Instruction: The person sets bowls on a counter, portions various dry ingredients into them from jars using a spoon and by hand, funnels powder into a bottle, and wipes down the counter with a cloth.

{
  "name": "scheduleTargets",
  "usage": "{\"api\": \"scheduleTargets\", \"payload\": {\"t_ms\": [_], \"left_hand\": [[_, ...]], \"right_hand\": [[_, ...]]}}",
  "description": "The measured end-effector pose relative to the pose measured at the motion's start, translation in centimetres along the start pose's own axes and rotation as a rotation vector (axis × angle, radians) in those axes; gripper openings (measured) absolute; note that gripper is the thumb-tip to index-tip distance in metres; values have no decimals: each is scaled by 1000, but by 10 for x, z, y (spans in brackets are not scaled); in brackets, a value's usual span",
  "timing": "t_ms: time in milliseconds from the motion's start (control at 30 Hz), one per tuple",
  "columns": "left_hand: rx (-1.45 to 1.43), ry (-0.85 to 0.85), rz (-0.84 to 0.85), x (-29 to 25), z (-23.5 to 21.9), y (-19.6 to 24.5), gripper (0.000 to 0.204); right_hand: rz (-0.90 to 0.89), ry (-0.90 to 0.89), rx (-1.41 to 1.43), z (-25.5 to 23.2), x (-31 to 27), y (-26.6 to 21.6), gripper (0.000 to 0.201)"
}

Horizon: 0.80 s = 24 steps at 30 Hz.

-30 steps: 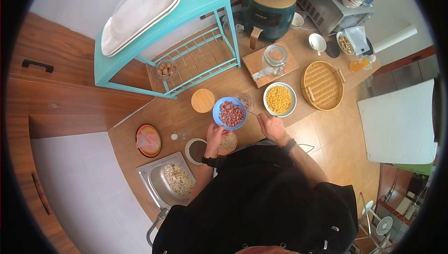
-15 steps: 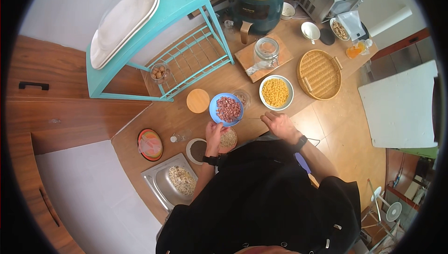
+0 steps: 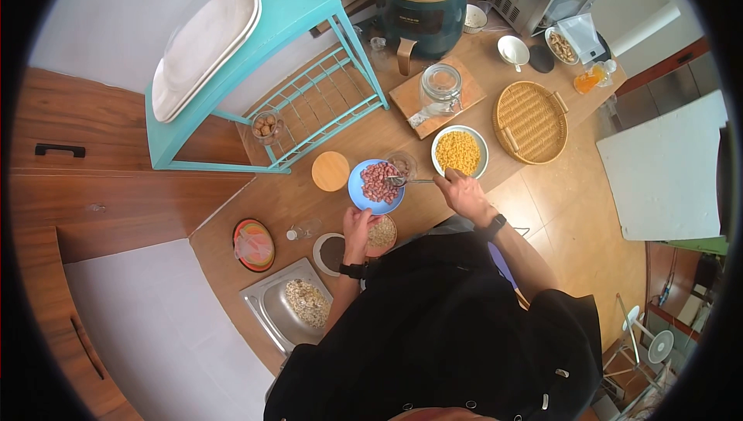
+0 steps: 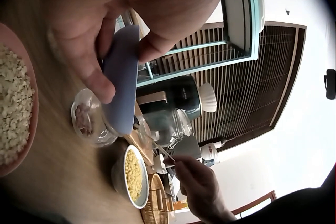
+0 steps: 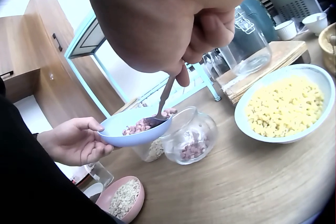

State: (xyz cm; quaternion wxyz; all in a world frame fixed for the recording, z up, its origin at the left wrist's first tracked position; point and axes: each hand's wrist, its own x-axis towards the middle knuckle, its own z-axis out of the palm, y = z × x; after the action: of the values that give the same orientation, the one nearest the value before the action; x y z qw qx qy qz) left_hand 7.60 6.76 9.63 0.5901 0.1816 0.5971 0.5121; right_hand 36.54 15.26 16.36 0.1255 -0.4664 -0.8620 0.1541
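My left hand [image 3: 357,227] pinches the rim of a shallow blue bowl [image 3: 379,208], thumb on one side and fingers on the other. Reddish speckled beans [image 3: 375,179] fill its middle. A metal spoon [image 5: 164,98] is gripped by the handle in my right hand [image 3: 466,195], its head down among the beans. Just beyond the blue bowl stands a clear glass jar [image 5: 181,142] with a small heap of similar beans at its bottom; the bowl's edge overlaps it in the right wrist view. Close to my right hand is a white bowl of yellow kernels [image 3: 458,152].
A pink bowl of oat-like flakes [image 5: 123,198] sits below the blue bowl. Around it are a round wooden lid [image 3: 330,171], a clip-top jar [image 3: 441,87] on a board, a wicker tray [image 3: 530,123], a sink [image 3: 275,305] and a turquoise rack [image 3: 364,73].
The spoon's handle has swung, and its head now shows clearly over the beans. My right hand first drew lower, then rose toward the yellow kernels. The left hand keeps holding the bowl.
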Motion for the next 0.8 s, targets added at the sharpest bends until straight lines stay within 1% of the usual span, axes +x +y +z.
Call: {"api": "scheduleTargets", "payload": {"t_ms": [133,200,300,433,500,567,633,667,733,767,800], "left_hand": [[12,-3,17,-5,-1,3,18],[21,3,19,-6,-1,4,18],[34,10,21,-6,-2,3,17],[45,6,28,-5,-2,4,18],[54,4,30,-4,0,4,18],[61,7,33,-5,0,6,17],[116,-12,20,-6,-1,7,17],[115,-8,21,-6,-2,6,17],[125,0,3,-5,-2,5,21],[126,-1,3,-6,-2,6,21],[136,-11,7,-6,-2,6,24]], "right_hand": [[27,25,7,2,-2,2,20],[79,41,32,6,-4,6,17],[97,73,60,7,-4,9,13],[78,87,166,10,-8,-6,9],[23,14,195,11,-10,-16,11],[21,8,204,19,-11,-19,12],[69,10,256,26,-12,-19,11],[65,8,257,27,-11,-19,11],[199,19,290,28,-7,-15,12],[199,21,289,32,-3,-12,12],[161,97,310,38,0,-7,13]]}}
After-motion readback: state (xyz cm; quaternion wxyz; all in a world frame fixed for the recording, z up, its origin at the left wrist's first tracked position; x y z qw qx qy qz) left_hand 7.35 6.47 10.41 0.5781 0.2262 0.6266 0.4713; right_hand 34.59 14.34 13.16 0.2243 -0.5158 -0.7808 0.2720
